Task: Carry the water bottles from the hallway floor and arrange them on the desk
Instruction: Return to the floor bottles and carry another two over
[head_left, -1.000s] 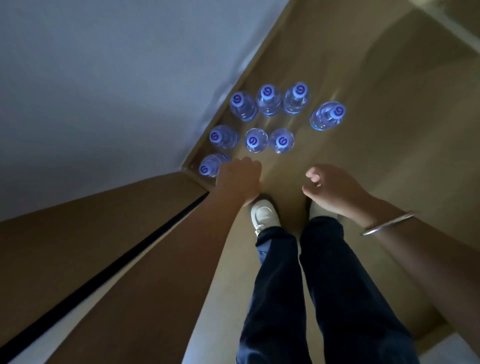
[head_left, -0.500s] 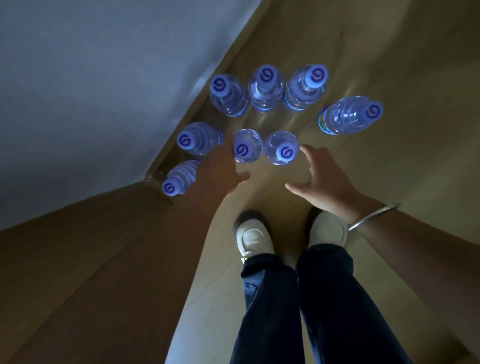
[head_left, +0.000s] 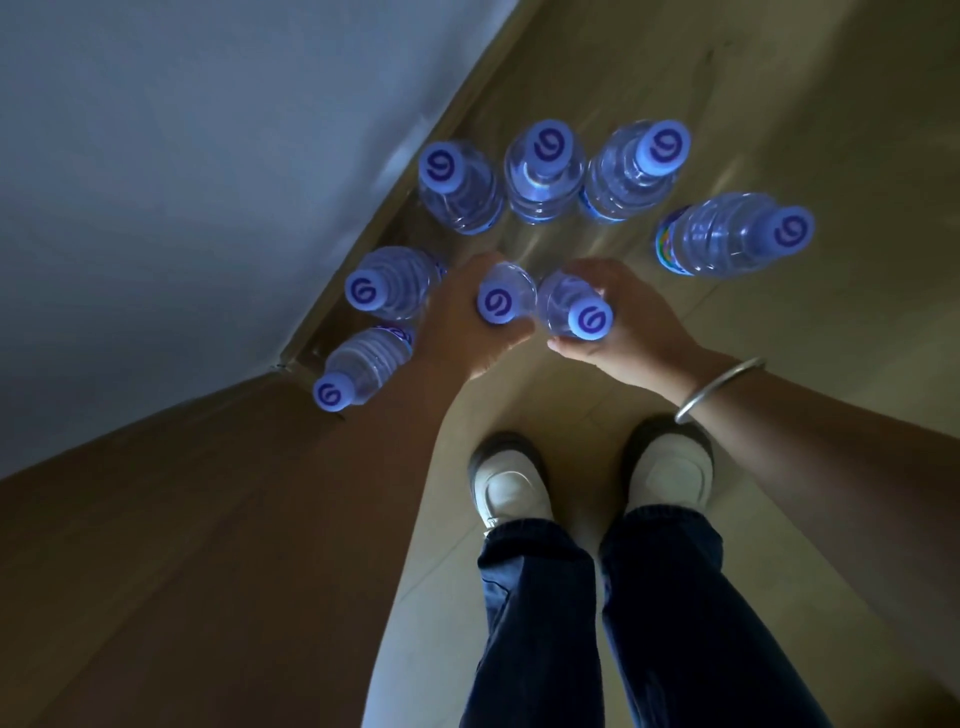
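Here, eight water bottles on the hallway floor (head_left: 779, 93), all upright with blue caps up.

Item 1: near-left bottle (head_left: 506, 299), gripped by the left hand (head_left: 467, 322); fingers curl round its far side, thumb on the near side below the cap.
Item 2: near-right bottle (head_left: 569, 306), touching item 1, gripped by the right hand (head_left: 631, 325); fingers wrap its right side, thumb under the cap. Whether either is lifted off the floor cannot be told.
Items 3–5: back row of three bottles (head_left: 543, 174), close together, just beyond both hands.
Item 6: lone bottle (head_left: 727, 236), apart to the right.
Items 7–8: two wall-side bottles (head_left: 384, 283), just left of the left hand, against the skirting.

Surroundings: grey wall (head_left: 182, 156) left; white shoes (head_left: 511, 486) and dark trousers (head_left: 597, 623) below the hands; metal bangle (head_left: 719, 387) on the right wrist.
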